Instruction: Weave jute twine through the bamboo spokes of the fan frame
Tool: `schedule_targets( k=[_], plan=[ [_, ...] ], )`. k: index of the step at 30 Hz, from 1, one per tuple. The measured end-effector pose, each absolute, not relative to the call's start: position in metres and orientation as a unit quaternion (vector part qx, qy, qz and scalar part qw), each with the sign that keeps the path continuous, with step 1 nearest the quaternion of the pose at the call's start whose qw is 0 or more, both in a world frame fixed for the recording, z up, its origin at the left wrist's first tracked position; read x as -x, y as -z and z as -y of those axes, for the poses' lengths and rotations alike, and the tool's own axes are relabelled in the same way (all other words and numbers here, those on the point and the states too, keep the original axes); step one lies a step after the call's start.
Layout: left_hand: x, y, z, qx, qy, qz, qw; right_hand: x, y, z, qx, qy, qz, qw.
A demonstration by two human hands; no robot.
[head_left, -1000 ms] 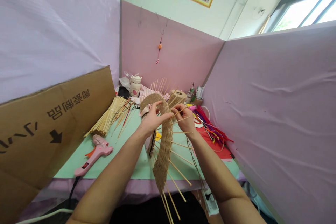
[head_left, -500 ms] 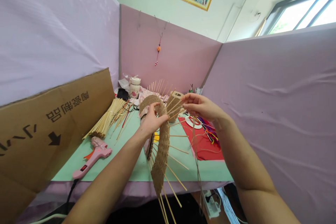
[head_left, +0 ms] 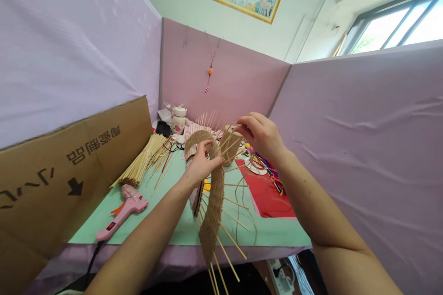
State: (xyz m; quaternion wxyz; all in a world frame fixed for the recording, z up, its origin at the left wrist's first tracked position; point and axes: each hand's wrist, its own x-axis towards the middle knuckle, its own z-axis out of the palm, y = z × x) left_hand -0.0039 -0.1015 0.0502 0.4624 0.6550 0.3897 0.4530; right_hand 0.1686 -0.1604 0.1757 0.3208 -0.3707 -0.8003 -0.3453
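Observation:
A round woven piece (head_left: 213,203) of tan twine wound over radiating wooden sticks stands on edge above the green table top (head_left: 166,207). My left hand (head_left: 200,163) grips its upper rim, fingers curled over the weave. My right hand (head_left: 261,136) is raised beside the top sticks, its fingers pinched on a thin tan twine strand (head_left: 238,221) that hangs down in a loose loop toward the table edge.
A pink glue gun (head_left: 122,212) lies at the left, near a bundle of wooden sticks (head_left: 143,161). A brown cardboard sheet (head_left: 62,170) leans on the left wall. Red paper (head_left: 268,196), coloured strips and a white jar (head_left: 178,120) sit behind. Purple partitions enclose three sides.
My right hand has lifted from the sticks up and to the right, drawing the twine strand out. The left hand has stayed on the rim of the woven piece.

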Motion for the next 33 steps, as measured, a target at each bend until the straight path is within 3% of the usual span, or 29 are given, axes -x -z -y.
schedule_targets(
  k=[7, 15, 20, 29, 33],
  plan=[
    [0.004, -0.052, 0.105, -0.653, -0.457, -0.387, 0.464, -0.176, -0.172, 0.144, 0.457, 0.232, 0.775, 0.369],
    [0.005, -0.052, 0.107, -0.658, -0.443, -0.376, 0.478, -0.177, -0.087, 0.09, 0.562, 0.002, 0.687, 0.459],
    [0.01, -0.055, 0.109, -0.677, -0.437, -0.354, 0.475, -0.153, -0.054, 0.069, 0.521, -0.13, 0.643, 0.546],
    [0.028, -0.061, 0.114, -0.708, -0.431, -0.307, 0.468, -0.137, -0.05, 0.056, 0.483, -0.167, 0.644, 0.569],
    [0.021, -0.053, 0.104, -0.677, -0.459, -0.355, 0.453, -0.136, -0.051, 0.061, 0.489, -0.165, 0.642, 0.568]
  ],
)
